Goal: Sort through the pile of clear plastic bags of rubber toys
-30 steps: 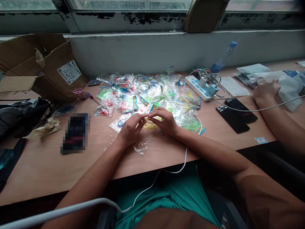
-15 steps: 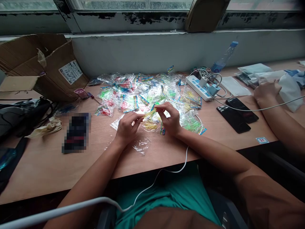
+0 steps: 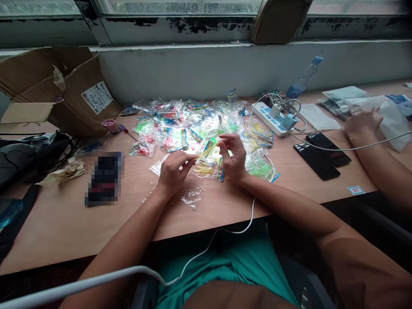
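Observation:
A thin yellow strip [image 3: 206, 151] stretches between my left hand [image 3: 175, 174] and my right hand [image 3: 233, 159], pinched in the fingertips of both. Just beyond and beneath them spreads a heap of clear plastic packets holding coloured bands [image 3: 183, 128]. A loose yellow bundle in clear film [image 3: 203, 170] lies between my wrists. A crumpled scrap of clear plastic [image 3: 193, 196] rests on the wooden table [image 3: 64, 223] below my hands.
A co-worker's hand [image 3: 363, 122] rests on a white bag at right. Nearby are several phones [image 3: 317, 161], a power strip [image 3: 268, 119] with chargers, and a plastic bottle [image 3: 302, 79]. A torn cardboard box [image 3: 83, 98] stands at left, and a white cable crosses the table edge.
My hands have drawn slightly apart, and my right hand has risen and turned its palm toward my left. The yellow strip now lies stretched between both hands.

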Demonstrator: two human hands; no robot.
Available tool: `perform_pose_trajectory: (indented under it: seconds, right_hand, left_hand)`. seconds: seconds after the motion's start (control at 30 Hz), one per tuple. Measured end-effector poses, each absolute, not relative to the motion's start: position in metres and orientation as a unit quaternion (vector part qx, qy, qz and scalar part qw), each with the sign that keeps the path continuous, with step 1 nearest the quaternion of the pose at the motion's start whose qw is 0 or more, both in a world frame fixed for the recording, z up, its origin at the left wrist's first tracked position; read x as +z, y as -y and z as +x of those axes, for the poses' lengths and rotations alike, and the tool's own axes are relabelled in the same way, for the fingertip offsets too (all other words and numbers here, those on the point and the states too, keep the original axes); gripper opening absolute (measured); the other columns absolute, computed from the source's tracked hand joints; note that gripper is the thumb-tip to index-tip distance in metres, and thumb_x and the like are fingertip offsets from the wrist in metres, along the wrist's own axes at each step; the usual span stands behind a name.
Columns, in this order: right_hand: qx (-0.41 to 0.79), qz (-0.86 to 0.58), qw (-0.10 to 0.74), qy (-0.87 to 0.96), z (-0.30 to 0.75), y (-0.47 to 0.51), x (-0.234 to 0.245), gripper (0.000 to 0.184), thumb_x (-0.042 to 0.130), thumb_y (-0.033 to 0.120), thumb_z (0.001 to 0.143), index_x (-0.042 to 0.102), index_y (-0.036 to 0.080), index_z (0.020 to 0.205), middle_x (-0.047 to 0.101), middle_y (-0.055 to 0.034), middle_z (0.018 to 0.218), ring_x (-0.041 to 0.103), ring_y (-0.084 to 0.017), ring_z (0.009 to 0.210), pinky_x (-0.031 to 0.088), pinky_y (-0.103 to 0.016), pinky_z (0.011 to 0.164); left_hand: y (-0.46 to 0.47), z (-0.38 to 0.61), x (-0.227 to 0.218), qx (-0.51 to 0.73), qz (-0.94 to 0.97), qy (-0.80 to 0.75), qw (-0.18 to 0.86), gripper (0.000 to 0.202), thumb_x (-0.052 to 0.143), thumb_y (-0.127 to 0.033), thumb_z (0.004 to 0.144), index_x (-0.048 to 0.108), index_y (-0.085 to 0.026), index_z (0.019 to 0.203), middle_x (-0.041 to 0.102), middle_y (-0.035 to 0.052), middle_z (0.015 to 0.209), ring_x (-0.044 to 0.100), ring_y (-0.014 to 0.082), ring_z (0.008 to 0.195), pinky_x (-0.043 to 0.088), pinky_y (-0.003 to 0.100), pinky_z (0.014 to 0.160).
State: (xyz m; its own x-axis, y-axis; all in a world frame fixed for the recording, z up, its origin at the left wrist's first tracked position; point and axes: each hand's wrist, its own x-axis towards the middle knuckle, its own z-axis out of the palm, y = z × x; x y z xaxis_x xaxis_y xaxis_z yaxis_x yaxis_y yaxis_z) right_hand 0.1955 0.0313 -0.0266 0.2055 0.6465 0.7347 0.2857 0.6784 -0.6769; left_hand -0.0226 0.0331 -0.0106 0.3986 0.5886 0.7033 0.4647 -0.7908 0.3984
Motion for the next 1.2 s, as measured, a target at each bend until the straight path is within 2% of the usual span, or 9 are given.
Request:
perform_pose_trajectory:
  seconds: [0.13, 0.27, 0.5, 0.7, 1.0, 1.1, 1.2]
  right_hand:
    - [0.125, -0.371, 0.683, 0.617, 0.1955, -0.0299, -0.0263, 0.011, 0.058, 0.030, 0.106, 0.061, 0.029, 0.116, 0.060, -0.0009, 0.095, 0.061, -0.015, 0.080, 0.052, -0.031, 0.068]
    - [0.125, -0.345, 0.650, 0.665, 0.1943, -0.0256, -0.0248, 0.011, 0.056, 0.029, 0.107, 0.062, 0.028, 0.115, 0.060, -0.0023, 0.097, 0.059, -0.014, 0.079, 0.052, -0.030, 0.063]
    - [0.126, -0.261, 0.578, 0.763, 0.1942, -0.0257, -0.0282, 0.011, 0.061, 0.019, 0.102, 0.066, 0.024, 0.111, 0.064, -0.0013, 0.097, 0.053, -0.007, 0.061, 0.048, -0.023, 0.053]
    - [0.150, -0.247, 0.544, 0.787, 0.1959, -0.0276, -0.0292, 0.019, 0.060, 0.014, 0.100, 0.067, 0.022, 0.116, 0.065, -0.0032, 0.104, 0.058, -0.006, 0.064, 0.053, -0.020, 0.054]
    - [0.188, -0.238, 0.503, 0.810, 0.1945, -0.0270, -0.0318, 0.032, 0.066, 0.018, 0.099, 0.063, 0.023, 0.131, 0.069, -0.0096, 0.131, 0.064, -0.006, 0.066, 0.059, -0.022, 0.058]
    - [0.173, -0.239, 0.506, 0.810, 0.1953, -0.0287, -0.0322, 0.028, 0.066, 0.017, 0.100, 0.065, 0.023, 0.128, 0.073, -0.0078, 0.123, 0.063, -0.006, 0.065, 0.057, -0.022, 0.059]
    - [0.146, -0.242, 0.516, 0.809, 0.1965, -0.0301, -0.0322, 0.020, 0.066, 0.017, 0.101, 0.069, 0.022, 0.120, 0.071, -0.0027, 0.100, 0.058, -0.007, 0.062, 0.052, -0.022, 0.058]
  left_hand:
    - [-0.0321, -0.0211, -0.0092, 0.442, 0.835, -0.322, 0.060, 0.013, 0.063, -0.027, 0.103, 0.075, -0.022, 0.101, 0.075, 0.0012, 0.083, 0.065, 0.0167, 0.074, 0.050, 0.032, 0.076]
    - [-0.0307, -0.0204, -0.0088, 0.439, 0.835, -0.328, 0.055, 0.011, 0.065, -0.028, 0.102, 0.071, -0.020, 0.095, 0.073, -0.0005, 0.081, 0.058, 0.0141, 0.066, 0.047, 0.031, 0.073]
    - [-0.0289, -0.0229, -0.0116, 0.446, 0.824, -0.341, 0.078, 0.009, 0.070, -0.020, 0.095, 0.062, -0.020, 0.092, 0.066, -0.0023, 0.083, 0.056, 0.0115, 0.066, 0.043, 0.027, 0.065]
    - [-0.0276, -0.0216, -0.0105, 0.446, 0.832, -0.321, 0.081, 0.007, 0.068, -0.021, 0.098, 0.062, -0.021, 0.094, 0.063, -0.0018, 0.086, 0.057, 0.0111, 0.069, 0.045, 0.026, 0.066]
    - [-0.0265, -0.0207, -0.0106, 0.447, 0.837, -0.293, 0.115, 0.004, 0.064, -0.023, 0.102, 0.064, -0.021, 0.099, 0.063, 0.0013, 0.093, 0.058, 0.0114, 0.072, 0.049, 0.027, 0.067]
    - [-0.0265, -0.0198, -0.0118, 0.442, 0.841, -0.284, 0.127, 0.004, 0.064, -0.022, 0.103, 0.064, -0.021, 0.099, 0.064, 0.0022, 0.094, 0.058, 0.0122, 0.074, 0.049, 0.027, 0.066]
    - [-0.0263, -0.0192, -0.0124, 0.442, 0.842, -0.281, 0.132, 0.003, 0.064, -0.023, 0.103, 0.065, -0.022, 0.101, 0.064, 0.0028, 0.094, 0.059, 0.0129, 0.075, 0.049, 0.027, 0.066]
